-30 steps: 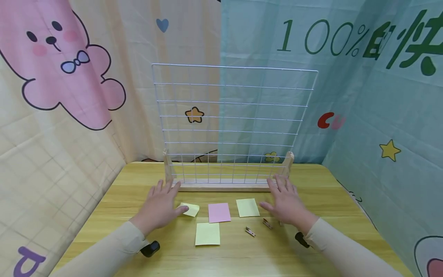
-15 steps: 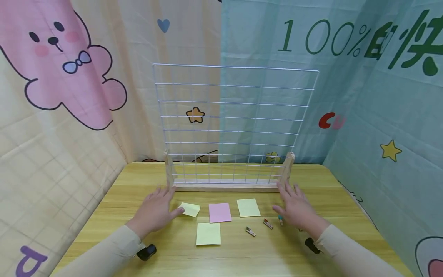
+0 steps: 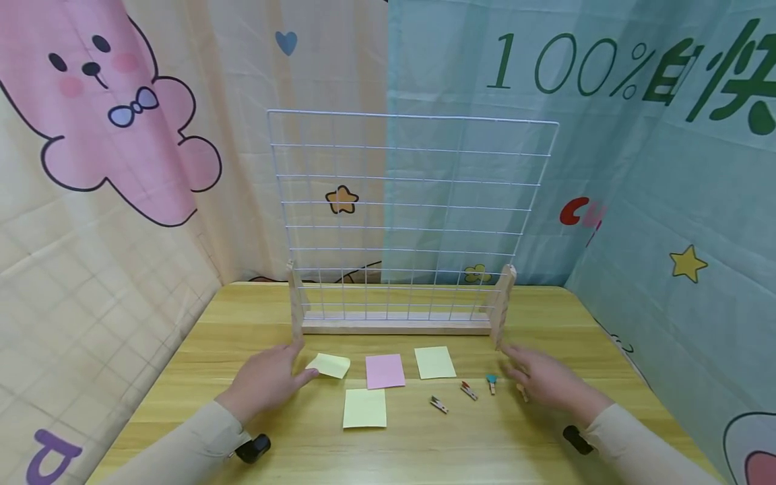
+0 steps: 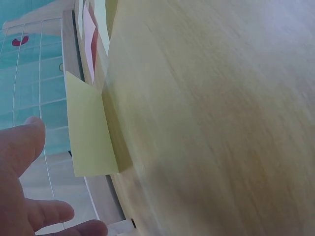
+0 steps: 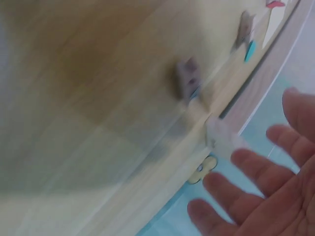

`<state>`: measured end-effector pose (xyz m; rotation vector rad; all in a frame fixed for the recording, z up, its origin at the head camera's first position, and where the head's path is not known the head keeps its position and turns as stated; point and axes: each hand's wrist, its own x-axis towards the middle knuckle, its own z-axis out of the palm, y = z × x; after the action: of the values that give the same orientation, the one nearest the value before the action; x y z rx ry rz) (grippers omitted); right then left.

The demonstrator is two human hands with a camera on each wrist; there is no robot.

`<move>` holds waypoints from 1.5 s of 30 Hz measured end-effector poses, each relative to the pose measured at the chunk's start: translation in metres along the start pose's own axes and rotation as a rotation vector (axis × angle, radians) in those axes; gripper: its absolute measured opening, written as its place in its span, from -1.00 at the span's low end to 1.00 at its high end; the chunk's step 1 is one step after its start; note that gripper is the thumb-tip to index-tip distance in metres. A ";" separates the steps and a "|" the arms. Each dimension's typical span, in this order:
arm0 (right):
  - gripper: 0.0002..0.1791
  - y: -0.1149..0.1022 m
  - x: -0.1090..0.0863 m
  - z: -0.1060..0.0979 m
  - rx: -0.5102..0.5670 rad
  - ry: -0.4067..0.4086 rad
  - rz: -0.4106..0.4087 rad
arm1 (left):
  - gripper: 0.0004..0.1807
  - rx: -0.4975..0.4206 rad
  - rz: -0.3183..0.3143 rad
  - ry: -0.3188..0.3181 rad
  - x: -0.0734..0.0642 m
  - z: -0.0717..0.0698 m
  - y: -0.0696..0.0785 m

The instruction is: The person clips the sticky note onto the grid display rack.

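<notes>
A white wire grid panel (image 3: 412,202) stands upright in a wooden base (image 3: 397,327) at the back of the table. My left hand (image 3: 269,377) hovers open beside a curled yellow sticky note (image 3: 330,365), which also shows in the left wrist view as a bent yellow note (image 4: 91,130). A pink note (image 3: 384,371) and two more yellow notes (image 3: 434,362) (image 3: 364,408) lie flat in front. My right hand (image 3: 545,380) is open with straight fingers, just right of several small clothespins (image 3: 468,390), one of them with a teal tip (image 3: 491,382). A blurred clip (image 5: 189,81) appears in the right wrist view.
The wooden table (image 3: 424,444) is enclosed by cartoon-print cloth walls (image 3: 121,135) on the left, back and right. A black wrist mount (image 3: 253,448) sits under each sleeve. The grid's wooden end posts (image 3: 503,303) rise at both ends of the base.
Both hands have drawn back from the grid's base toward me. The right hand slid right, uncovering the teal-tipped clothespin. The left hand now sits lower beside the curled note.
</notes>
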<state>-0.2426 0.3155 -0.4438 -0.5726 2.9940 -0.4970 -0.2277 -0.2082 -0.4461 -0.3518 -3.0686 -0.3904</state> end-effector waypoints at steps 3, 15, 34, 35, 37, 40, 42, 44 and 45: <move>-0.46 0.009 -0.005 -0.002 0.003 -0.031 -0.023 | -0.11 -0.034 -0.009 -0.012 0.002 0.001 0.000; -0.53 0.024 -0.017 -0.003 0.004 -0.043 -0.040 | -0.14 -0.169 -0.073 -0.079 0.012 0.012 -0.003; -0.65 0.024 -0.017 0.005 -0.030 -0.082 0.057 | -0.38 -0.232 -0.070 -0.091 0.027 0.016 0.010; -0.65 0.024 -0.016 0.005 -0.033 -0.083 0.057 | -0.39 -0.233 -0.072 -0.091 0.028 0.016 0.010; -0.65 0.023 -0.016 0.006 -0.032 -0.086 0.067 | -0.42 -0.236 -0.081 -0.093 0.029 0.016 0.010; -0.65 0.021 -0.016 0.007 -0.034 -0.085 0.061 | -0.46 -0.245 -0.089 -0.095 0.029 0.017 0.010; -0.66 0.019 -0.016 0.007 -0.031 -0.088 0.067 | -0.48 -0.249 -0.093 -0.096 0.030 0.018 0.010; -0.66 0.017 -0.016 0.007 -0.034 -0.087 0.067 | -0.50 -0.255 -0.097 -0.099 0.030 0.019 0.009; -0.66 0.017 -0.015 0.007 -0.036 -0.088 0.069 | -0.51 -0.256 -0.098 -0.101 0.031 0.019 0.009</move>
<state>-0.2336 0.3341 -0.4561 -0.4787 2.9328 -0.4034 -0.2557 -0.1878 -0.4603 -0.2337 -3.1461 -0.7976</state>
